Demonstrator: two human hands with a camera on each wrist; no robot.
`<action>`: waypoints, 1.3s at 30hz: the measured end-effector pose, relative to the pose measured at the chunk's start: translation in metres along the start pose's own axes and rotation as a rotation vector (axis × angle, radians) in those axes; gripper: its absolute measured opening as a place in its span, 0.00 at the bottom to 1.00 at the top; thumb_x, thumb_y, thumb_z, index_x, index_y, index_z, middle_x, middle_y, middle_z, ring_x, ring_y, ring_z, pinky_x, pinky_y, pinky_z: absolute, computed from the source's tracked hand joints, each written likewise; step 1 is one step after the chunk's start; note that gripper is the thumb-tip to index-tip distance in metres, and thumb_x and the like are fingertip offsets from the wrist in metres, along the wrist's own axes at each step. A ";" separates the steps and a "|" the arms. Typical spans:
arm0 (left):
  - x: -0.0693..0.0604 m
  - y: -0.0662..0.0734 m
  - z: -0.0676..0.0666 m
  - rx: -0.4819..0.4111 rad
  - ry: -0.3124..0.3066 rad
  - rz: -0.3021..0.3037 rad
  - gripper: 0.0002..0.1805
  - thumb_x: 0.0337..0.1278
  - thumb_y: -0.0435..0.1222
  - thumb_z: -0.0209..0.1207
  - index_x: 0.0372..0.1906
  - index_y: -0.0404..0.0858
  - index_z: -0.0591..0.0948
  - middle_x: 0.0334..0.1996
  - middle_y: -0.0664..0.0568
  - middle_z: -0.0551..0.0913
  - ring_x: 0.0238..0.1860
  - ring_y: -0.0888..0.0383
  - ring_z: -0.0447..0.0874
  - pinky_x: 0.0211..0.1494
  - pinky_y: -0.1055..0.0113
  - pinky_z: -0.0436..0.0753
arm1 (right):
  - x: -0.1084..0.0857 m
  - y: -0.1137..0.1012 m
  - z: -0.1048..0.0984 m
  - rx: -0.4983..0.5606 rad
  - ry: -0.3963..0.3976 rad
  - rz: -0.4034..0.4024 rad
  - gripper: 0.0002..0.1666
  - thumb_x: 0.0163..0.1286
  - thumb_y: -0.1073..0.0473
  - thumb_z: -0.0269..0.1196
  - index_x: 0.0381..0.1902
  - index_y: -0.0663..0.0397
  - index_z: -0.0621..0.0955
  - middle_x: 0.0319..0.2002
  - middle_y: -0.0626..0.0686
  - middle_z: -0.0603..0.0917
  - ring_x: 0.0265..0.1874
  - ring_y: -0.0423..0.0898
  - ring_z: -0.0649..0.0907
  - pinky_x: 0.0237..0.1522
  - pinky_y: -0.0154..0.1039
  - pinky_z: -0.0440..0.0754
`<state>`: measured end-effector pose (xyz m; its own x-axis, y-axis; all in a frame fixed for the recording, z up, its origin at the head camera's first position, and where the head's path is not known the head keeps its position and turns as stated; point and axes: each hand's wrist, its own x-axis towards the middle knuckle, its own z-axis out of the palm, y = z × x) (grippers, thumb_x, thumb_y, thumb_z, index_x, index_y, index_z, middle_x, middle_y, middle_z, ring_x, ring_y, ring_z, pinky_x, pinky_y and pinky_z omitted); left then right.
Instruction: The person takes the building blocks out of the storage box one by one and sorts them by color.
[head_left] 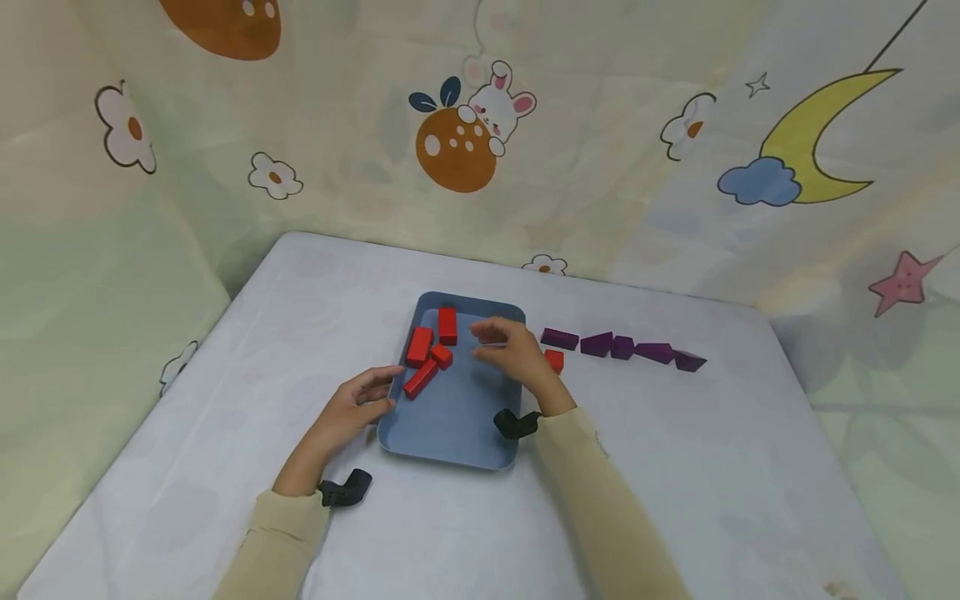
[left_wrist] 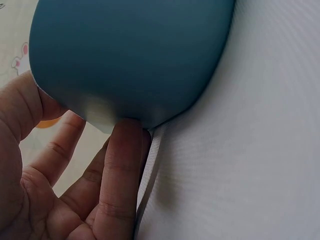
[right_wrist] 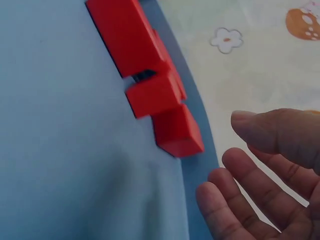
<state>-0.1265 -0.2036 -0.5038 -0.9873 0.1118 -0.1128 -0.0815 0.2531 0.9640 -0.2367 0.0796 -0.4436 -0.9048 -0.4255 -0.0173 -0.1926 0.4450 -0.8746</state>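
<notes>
A blue tray [head_left: 457, 442] lies on the table with several red blocks [head_left: 419, 346] gathered in its upper left part. At the tray's left edge is my left hand [head_left: 356, 404]; in the left wrist view its fingertips touch the tray's outer wall [left_wrist: 130, 55], with the fingers extended. My right hand [head_left: 513, 350] hovers over the tray's right side, holding nothing, thumb and fingers apart. The right wrist view shows that hand [right_wrist: 275, 175] apart from the red blocks [right_wrist: 125, 37]. Just outside the tray's right edge sits another red block [head_left: 554, 360], partly hidden by my right hand.
Several purple blocks [head_left: 597, 344] form a row to the right of the tray. The table [head_left: 712, 467] has a white cover. A patterned cloth backdrop [head_left: 360, 108] rises behind it. Each wrist carries a small black device [head_left: 347, 488].
</notes>
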 end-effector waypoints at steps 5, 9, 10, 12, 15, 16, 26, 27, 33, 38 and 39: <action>0.000 0.000 0.000 -0.004 0.000 0.000 0.29 0.72 0.30 0.62 0.76 0.36 0.76 0.76 0.34 0.73 0.71 0.34 0.76 0.53 0.59 0.84 | 0.010 -0.002 0.013 -0.013 -0.101 -0.029 0.26 0.72 0.71 0.70 0.67 0.67 0.82 0.62 0.65 0.86 0.62 0.61 0.85 0.65 0.52 0.82; 0.001 -0.001 0.001 0.000 0.002 -0.002 0.30 0.72 0.30 0.62 0.76 0.37 0.77 0.77 0.35 0.73 0.71 0.35 0.77 0.54 0.58 0.85 | 0.017 -0.003 0.022 -0.047 -0.161 -0.025 0.27 0.71 0.73 0.69 0.68 0.66 0.81 0.64 0.64 0.85 0.62 0.61 0.85 0.63 0.50 0.84; 0.001 -0.001 0.001 0.000 0.000 -0.001 0.30 0.72 0.30 0.62 0.76 0.37 0.77 0.77 0.35 0.73 0.71 0.35 0.77 0.54 0.58 0.85 | 0.018 -0.003 0.023 -0.053 -0.171 -0.019 0.28 0.71 0.73 0.68 0.68 0.65 0.81 0.65 0.64 0.85 0.62 0.61 0.85 0.63 0.50 0.84; 0.001 0.000 0.002 -0.002 -0.002 0.000 0.30 0.72 0.30 0.62 0.76 0.37 0.77 0.77 0.35 0.73 0.71 0.35 0.77 0.54 0.57 0.85 | 0.021 -0.003 0.027 -0.066 -0.183 -0.008 0.28 0.71 0.74 0.68 0.69 0.65 0.81 0.65 0.64 0.84 0.62 0.61 0.85 0.63 0.50 0.84; 0.001 0.001 0.003 -0.005 -0.008 0.004 0.30 0.72 0.29 0.62 0.76 0.36 0.76 0.77 0.35 0.72 0.71 0.34 0.77 0.55 0.56 0.85 | 0.024 -0.002 0.032 -0.094 -0.182 0.004 0.29 0.71 0.75 0.68 0.69 0.63 0.82 0.63 0.64 0.85 0.62 0.60 0.86 0.64 0.50 0.83; 0.001 0.001 0.004 -0.006 -0.010 0.004 0.30 0.72 0.29 0.61 0.76 0.36 0.76 0.77 0.35 0.73 0.71 0.35 0.77 0.56 0.56 0.85 | 0.024 -0.001 0.034 -0.108 -0.173 0.009 0.28 0.71 0.75 0.68 0.68 0.62 0.83 0.62 0.63 0.86 0.61 0.59 0.86 0.64 0.49 0.83; 0.002 0.003 0.006 -0.007 -0.006 -0.012 0.29 0.72 0.30 0.61 0.76 0.36 0.76 0.76 0.35 0.74 0.71 0.36 0.78 0.56 0.57 0.85 | 0.017 -0.002 0.033 -0.095 -0.107 0.040 0.19 0.68 0.71 0.74 0.55 0.61 0.84 0.56 0.60 0.87 0.59 0.58 0.86 0.61 0.50 0.84; 0.002 0.003 0.006 -0.004 -0.005 -0.013 0.29 0.72 0.30 0.62 0.76 0.37 0.76 0.76 0.35 0.74 0.70 0.36 0.78 0.56 0.57 0.85 | 0.014 -0.003 0.031 -0.077 -0.100 0.039 0.19 0.68 0.70 0.74 0.55 0.60 0.84 0.56 0.60 0.87 0.59 0.58 0.86 0.61 0.50 0.84; 0.000 0.004 0.005 0.006 -0.010 0.000 0.29 0.72 0.30 0.62 0.76 0.37 0.76 0.77 0.35 0.73 0.71 0.35 0.77 0.59 0.55 0.84 | -0.006 -0.001 0.013 0.081 -0.004 -0.061 0.22 0.68 0.71 0.74 0.59 0.64 0.83 0.57 0.62 0.87 0.59 0.59 0.86 0.62 0.49 0.84; -0.002 0.005 0.002 0.010 -0.006 -0.006 0.30 0.73 0.30 0.62 0.77 0.37 0.76 0.77 0.35 0.73 0.72 0.35 0.76 0.59 0.54 0.84 | -0.023 0.008 -0.003 0.226 0.078 -0.159 0.25 0.65 0.77 0.73 0.60 0.71 0.82 0.57 0.67 0.84 0.58 0.61 0.86 0.60 0.44 0.85; -0.002 0.005 0.001 0.008 -0.005 -0.007 0.30 0.73 0.30 0.62 0.77 0.37 0.76 0.77 0.35 0.73 0.72 0.35 0.76 0.59 0.55 0.84 | -0.026 0.010 -0.006 0.242 0.092 -0.167 0.25 0.65 0.78 0.73 0.60 0.72 0.82 0.57 0.67 0.84 0.58 0.60 0.85 0.59 0.43 0.85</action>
<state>-0.1248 -0.2014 -0.4993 -0.9861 0.1144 -0.1206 -0.0872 0.2614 0.9613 -0.2176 0.1003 -0.4492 -0.9009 -0.3988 0.1710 -0.2557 0.1696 -0.9518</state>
